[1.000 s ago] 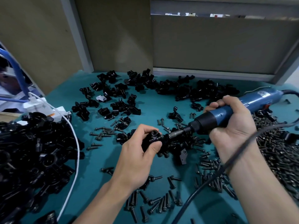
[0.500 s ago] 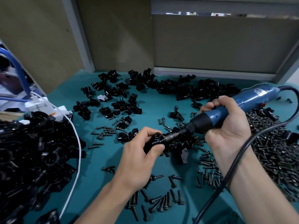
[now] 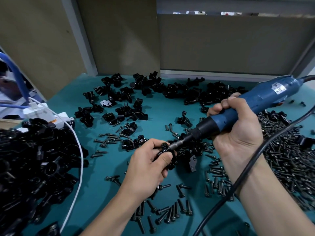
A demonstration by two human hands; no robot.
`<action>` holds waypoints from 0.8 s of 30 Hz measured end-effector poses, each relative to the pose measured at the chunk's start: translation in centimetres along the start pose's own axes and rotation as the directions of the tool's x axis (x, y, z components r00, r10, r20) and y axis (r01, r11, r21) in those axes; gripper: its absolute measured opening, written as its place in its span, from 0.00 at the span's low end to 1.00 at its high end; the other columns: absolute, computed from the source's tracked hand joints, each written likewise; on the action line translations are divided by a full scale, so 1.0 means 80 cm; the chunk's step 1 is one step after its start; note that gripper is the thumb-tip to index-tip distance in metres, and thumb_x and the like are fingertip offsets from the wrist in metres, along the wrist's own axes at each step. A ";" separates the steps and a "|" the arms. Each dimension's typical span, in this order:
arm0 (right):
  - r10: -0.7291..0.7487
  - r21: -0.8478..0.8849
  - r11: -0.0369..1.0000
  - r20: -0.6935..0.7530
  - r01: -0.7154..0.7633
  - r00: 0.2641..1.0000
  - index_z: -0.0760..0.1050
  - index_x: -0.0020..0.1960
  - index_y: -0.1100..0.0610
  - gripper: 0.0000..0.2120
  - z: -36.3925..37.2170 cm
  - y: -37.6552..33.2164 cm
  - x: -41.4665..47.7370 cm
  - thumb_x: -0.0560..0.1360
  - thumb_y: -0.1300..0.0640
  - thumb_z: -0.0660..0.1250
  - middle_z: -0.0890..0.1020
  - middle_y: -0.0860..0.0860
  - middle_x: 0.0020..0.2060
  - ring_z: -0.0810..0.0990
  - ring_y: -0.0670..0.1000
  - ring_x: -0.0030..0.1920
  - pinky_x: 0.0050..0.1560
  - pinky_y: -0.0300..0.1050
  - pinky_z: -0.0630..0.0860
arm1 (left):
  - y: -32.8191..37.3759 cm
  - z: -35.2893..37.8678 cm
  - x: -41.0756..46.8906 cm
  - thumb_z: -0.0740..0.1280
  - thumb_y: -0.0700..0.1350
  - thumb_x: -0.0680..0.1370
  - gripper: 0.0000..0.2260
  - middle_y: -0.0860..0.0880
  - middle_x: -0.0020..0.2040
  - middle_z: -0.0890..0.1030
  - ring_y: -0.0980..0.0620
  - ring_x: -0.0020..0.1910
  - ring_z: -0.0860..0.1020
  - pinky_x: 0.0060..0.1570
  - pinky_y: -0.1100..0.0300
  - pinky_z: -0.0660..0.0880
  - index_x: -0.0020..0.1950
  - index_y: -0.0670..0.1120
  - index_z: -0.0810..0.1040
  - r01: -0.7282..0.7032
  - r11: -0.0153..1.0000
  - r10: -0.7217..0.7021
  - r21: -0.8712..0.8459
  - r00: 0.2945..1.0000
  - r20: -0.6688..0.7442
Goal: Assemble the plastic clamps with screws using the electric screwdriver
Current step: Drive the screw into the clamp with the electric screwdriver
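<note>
From the head camera, the left hand (image 3: pixel 146 167) pinches a black clamp (image 3: pixel 164 150) above the green worktop (image 3: pixel 156 113). The right hand (image 3: pixel 237 130) grips the blue screwdriver (image 3: pixel 252 103), its bit touching the clamp. Loose screws (image 3: pixel 289 164) lie piled to the right.

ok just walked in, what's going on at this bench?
A person is assembling plastic clamps over a teal table. The left hand grips a black clamp. The right hand holds the blue electric screwdriver, with its bit set against that clamp. Loose screws lie heaped at the right and scattered in front. More clamp parts are piled at the left and spread along the back.
</note>
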State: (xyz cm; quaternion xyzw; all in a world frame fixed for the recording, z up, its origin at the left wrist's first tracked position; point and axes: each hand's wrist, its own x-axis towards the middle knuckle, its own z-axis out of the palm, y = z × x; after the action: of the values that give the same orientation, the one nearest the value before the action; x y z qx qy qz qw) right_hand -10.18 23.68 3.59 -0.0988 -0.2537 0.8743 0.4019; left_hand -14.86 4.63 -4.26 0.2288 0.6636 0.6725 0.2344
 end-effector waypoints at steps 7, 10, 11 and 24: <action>0.002 0.007 1.000 0.004 -0.002 1.000 0.72 0.45 0.57 0.10 0.000 0.002 0.000 0.77 0.71 0.62 0.74 0.51 0.32 0.74 0.50 0.31 0.39 0.42 0.75 | 0.001 0.000 0.002 0.69 0.37 0.82 0.12 0.32 0.48 0.82 0.50 0.27 0.73 0.21 0.63 0.65 0.46 0.55 0.80 0.032 0.998 -0.032 -0.052 0.999 0.007; 0.015 0.014 1.000 -0.009 -0.015 1.000 0.72 0.45 0.57 0.11 -0.001 0.003 0.001 0.77 0.72 0.62 0.73 0.51 0.32 0.74 0.50 0.31 0.39 0.41 0.75 | 0.002 0.000 0.002 0.69 0.38 0.81 0.11 0.31 0.47 0.81 0.49 0.27 0.73 0.21 0.62 0.65 0.47 0.55 0.80 0.045 0.999 -0.045 -0.021 0.999 -0.008; 0.019 0.015 1.000 -0.013 -0.019 1.000 0.72 0.45 0.57 0.11 -0.001 0.003 0.001 0.77 0.72 0.62 0.73 0.51 0.32 0.74 0.50 0.31 0.38 0.41 0.75 | 0.002 0.000 0.002 0.69 0.38 0.81 0.09 0.31 0.47 0.81 0.49 0.27 0.73 0.21 0.62 0.65 0.49 0.53 0.80 0.049 0.999 -0.049 -0.013 0.999 -0.015; 0.085 0.071 0.994 0.030 -0.087 0.996 0.73 0.48 0.57 0.09 -0.006 0.005 0.002 0.77 0.70 0.62 0.74 0.51 0.32 0.75 0.49 0.30 0.36 0.41 0.76 | 0.022 -0.013 0.010 0.61 0.38 0.84 0.11 0.40 0.43 0.83 0.53 0.20 0.68 0.16 0.66 0.56 0.51 0.41 0.83 0.281 0.846 -0.382 -0.452 0.912 -0.148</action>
State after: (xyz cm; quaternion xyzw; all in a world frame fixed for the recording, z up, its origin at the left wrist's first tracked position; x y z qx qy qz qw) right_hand -10.34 23.76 2.97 -0.0833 -0.2228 0.9006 0.3638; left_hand -16.14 4.25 -2.51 -0.0264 0.5550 0.7707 0.3120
